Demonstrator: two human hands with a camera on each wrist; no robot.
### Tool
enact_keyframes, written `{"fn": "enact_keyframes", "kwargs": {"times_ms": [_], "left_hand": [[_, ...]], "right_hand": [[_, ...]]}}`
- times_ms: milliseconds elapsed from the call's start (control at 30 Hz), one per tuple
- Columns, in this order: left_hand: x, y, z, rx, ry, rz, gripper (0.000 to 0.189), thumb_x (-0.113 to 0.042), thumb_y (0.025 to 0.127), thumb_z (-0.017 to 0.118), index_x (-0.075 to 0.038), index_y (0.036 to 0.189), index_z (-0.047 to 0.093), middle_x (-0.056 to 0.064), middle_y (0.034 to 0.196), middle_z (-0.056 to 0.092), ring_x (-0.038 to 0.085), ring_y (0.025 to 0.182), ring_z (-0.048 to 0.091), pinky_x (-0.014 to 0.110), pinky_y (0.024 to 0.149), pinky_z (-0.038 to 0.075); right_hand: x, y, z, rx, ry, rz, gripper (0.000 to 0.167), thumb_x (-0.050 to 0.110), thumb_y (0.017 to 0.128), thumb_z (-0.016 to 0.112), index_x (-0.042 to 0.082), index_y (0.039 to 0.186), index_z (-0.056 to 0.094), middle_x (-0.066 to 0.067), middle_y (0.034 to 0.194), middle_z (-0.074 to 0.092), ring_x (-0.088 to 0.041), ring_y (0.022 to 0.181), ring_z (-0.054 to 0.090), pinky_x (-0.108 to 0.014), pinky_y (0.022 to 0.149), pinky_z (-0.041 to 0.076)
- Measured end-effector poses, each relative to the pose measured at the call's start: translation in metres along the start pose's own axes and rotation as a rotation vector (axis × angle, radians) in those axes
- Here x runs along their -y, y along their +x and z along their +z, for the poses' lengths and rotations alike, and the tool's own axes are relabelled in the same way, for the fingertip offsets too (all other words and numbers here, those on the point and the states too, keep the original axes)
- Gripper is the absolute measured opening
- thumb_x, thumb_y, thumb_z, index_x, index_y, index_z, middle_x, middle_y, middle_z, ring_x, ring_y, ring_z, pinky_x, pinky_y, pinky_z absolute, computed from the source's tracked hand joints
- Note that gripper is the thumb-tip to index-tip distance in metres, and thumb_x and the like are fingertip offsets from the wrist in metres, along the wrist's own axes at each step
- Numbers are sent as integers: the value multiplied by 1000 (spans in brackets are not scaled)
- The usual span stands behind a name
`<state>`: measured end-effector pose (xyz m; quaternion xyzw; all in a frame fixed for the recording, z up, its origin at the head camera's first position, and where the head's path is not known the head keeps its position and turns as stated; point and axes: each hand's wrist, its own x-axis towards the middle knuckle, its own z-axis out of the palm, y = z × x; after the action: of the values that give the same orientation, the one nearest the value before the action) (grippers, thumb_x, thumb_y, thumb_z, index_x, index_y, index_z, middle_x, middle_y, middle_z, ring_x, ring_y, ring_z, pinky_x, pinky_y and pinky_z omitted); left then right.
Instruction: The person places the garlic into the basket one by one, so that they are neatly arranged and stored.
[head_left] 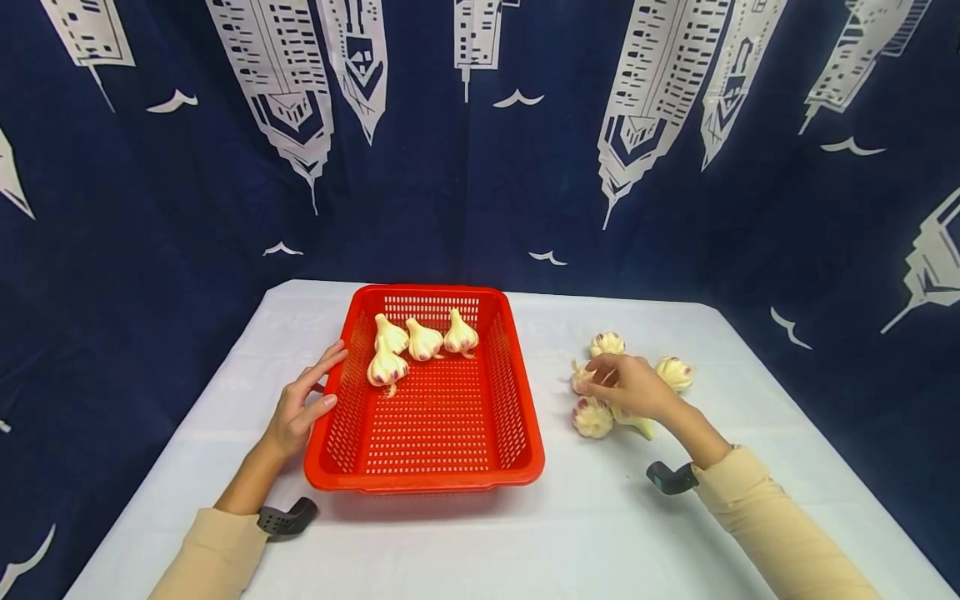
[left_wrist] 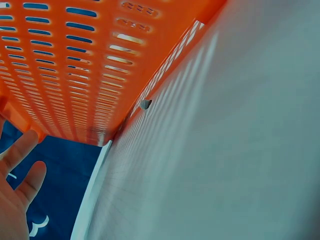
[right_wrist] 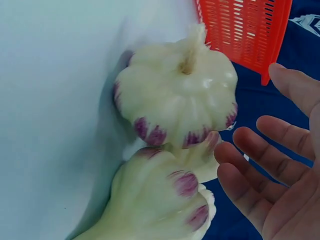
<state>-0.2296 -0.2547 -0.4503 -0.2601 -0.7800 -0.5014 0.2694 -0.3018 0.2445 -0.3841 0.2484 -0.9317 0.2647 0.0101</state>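
The left hand (head_left: 294, 417) rests its fingertips on the left rim of a red plastic basket (head_left: 536, 454), fingers fairly straight and thumb spread apart. In the basket's back left part lie several white garlic bulbs (head_left: 424, 342) with purple marks. Over a loose group of garlic bulbs on the table's right side hovers the right hand (head_left: 633, 387). From the right wrist, its fingers appear loosely bent and parted beside a large garlic bulb (right_wrist: 177, 95) and another bulb (right_wrist: 155, 192), with nothing gripped. In the head view this hand partly covers a garlic bulb (head_left: 581, 377).
A white cloth (head_left: 600, 525) covers the table. Behind it hangs a dark blue curtain (head_left: 465, 192) with white building prints. More garlic bulbs (head_left: 675, 374) lie around the right hand. Dark wrist devices (head_left: 288, 518) are worn at both sleeves.
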Motion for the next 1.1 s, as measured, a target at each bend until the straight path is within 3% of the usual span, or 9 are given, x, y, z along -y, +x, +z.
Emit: {"fn": "enact_keyframes", "kwargs": {"times_ms": [233,700,1100], "left_hand": [[-1,0,0,2,12,-15,60,-9,80,50,2,139,53,17,152,42,8,124,46,23,80,39],[-1,1,-1,10,20,-19,60,-10,81,50,1,140,53,17,152,41,7,126,45,23,81,39],[-1,0,1,10,26,-27,60,-10,81,50,2,140,52,17,152,41,7,123,46,23,80,39]], "right_hand": [[-2,-3,5,12,-42,-32,27,21,83,79,1,97,69,-2,82,65,-15,69,58,-28,62,50],[-2,-4,12,139,-50,-54,42,30,79,83,2,106,68,-2,92,67,-15,75,54,-30,68,50],[-4,-8,11,131,-42,-89,37,23,81,82,0,106,68,-3,95,69,-15,77,56,-30,70,51]]}}
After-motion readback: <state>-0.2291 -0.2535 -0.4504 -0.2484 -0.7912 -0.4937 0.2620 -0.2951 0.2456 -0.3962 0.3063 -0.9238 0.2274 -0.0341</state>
